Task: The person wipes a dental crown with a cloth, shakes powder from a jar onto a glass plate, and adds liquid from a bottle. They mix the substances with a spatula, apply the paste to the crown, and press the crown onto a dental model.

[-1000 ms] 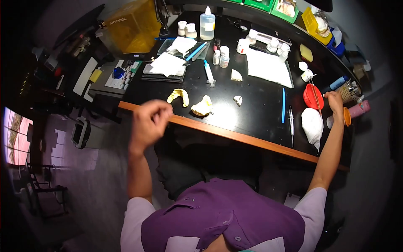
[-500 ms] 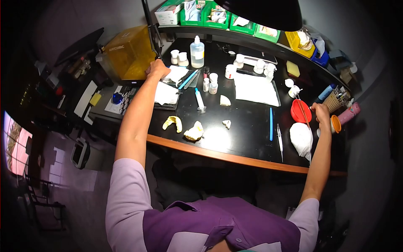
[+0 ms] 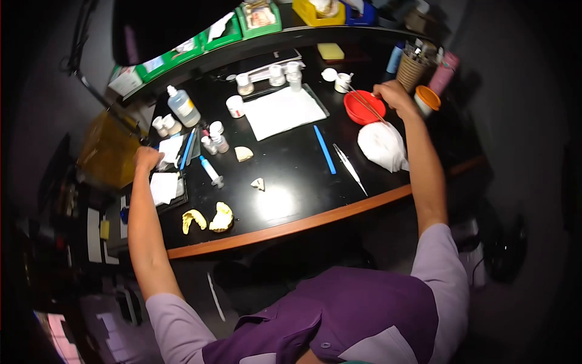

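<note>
My left hand (image 3: 147, 158) is closed at the desk's left side, beside white paper sheets (image 3: 171, 151); whatever it holds is hidden. At the right, my right hand (image 3: 393, 96) is closed at the edge of a red bowl (image 3: 362, 108); its fingertips are partly hidden. A thin stick rests across the bowl. Just below the bowl lies a crumpled white cloth (image 3: 382, 145). Two yellowish dental pieces sit near the front edge, an arch (image 3: 194, 221) and a lump (image 3: 222, 217). Two small pale pieces (image 3: 244, 153) (image 3: 259, 184) lie behind them.
White tweezers (image 3: 350, 170) and a blue stick (image 3: 324, 150) lie on the black desk. A syringe (image 3: 211, 171), a clear bottle (image 3: 183, 106) and several small jars stand or lie at the left. A white sheet (image 3: 284, 111) is in the middle, an orange-lidded cup (image 3: 427, 99) far right.
The camera view has turned toward the right, shifting the desk and its objects left and tilting them. Both hands remain near the same objects, the left by the papers and the right by the bowl.
</note>
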`<state>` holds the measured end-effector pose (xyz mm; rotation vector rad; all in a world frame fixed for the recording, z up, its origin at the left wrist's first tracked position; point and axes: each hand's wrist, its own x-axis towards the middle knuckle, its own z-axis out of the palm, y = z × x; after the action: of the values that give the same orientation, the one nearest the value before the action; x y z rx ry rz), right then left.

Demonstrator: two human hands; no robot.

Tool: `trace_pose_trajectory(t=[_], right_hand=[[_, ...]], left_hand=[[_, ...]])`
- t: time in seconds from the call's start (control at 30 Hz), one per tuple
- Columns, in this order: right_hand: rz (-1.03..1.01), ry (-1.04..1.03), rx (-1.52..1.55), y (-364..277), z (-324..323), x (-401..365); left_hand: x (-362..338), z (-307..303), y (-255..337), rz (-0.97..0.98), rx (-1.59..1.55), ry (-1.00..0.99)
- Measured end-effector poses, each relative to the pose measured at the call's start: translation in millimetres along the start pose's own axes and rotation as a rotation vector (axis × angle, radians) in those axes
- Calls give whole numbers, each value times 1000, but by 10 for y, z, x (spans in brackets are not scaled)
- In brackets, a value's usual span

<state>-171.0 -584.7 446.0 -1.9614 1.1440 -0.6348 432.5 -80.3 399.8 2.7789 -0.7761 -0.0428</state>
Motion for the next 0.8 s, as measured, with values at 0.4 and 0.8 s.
trace_pose_trajectory(t=[0.4, 0.8], right_hand=[[91, 0, 156, -101, -69, -154], [-263, -234, 495, -1007, 349, -839]], left_hand=[[-262, -668, 281, -64, -1014, 88], [-2086, 274, 3155, 413, -1242, -464]])
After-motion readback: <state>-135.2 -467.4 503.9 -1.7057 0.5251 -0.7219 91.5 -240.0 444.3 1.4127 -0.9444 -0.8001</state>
